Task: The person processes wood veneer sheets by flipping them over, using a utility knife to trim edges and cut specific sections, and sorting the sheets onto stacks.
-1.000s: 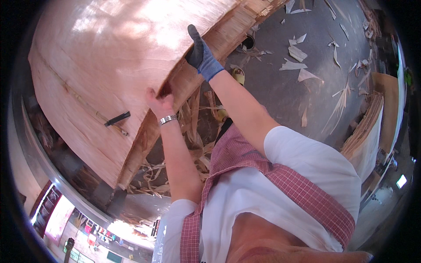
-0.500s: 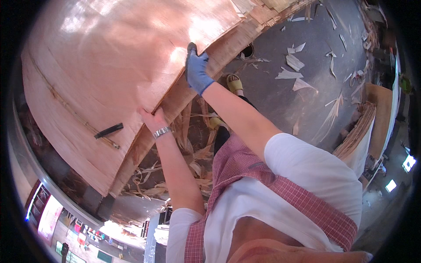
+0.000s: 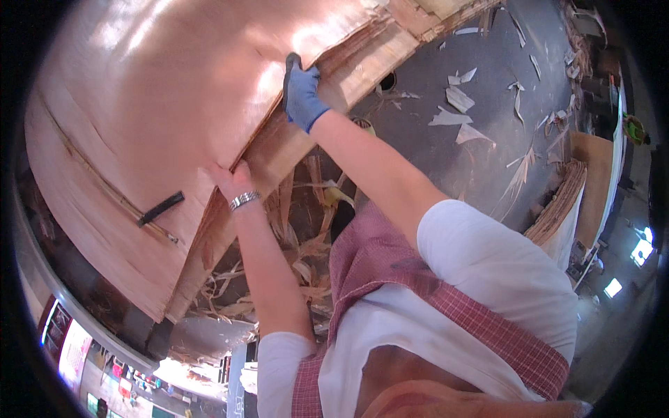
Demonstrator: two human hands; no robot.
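A broad, thin sheet of wood veneer (image 3: 181, 90) lies over a stack of similar sheets (image 3: 275, 157), its near edge raised from them. My left hand (image 3: 233, 180), bare and with a metal band at the wrist, is closed on that edge. Further up the same edge, my right hand (image 3: 302, 94) wears a blue glove and grips the sheet, thumb on top; its other fingers are partly hidden. On the veneer rest a thin stick (image 3: 104, 177) and a short black bar (image 3: 162, 207), which touch or cross near the stick's lower end.
Veneer scraps (image 3: 460, 99) are scattered over the grey floor (image 3: 418, 143). More torn strips (image 3: 282, 209) lie below the stack's edge. Another veneer stack (image 3: 561, 202) stands at the right. A yellow slipper (image 3: 337, 194) shows beneath my arms.
Both hands have moved slightly up and left with the sheet's edge. The gap between the raised sheet and the stack below looks wider. Stick and black bar have shifted along with the sheet.
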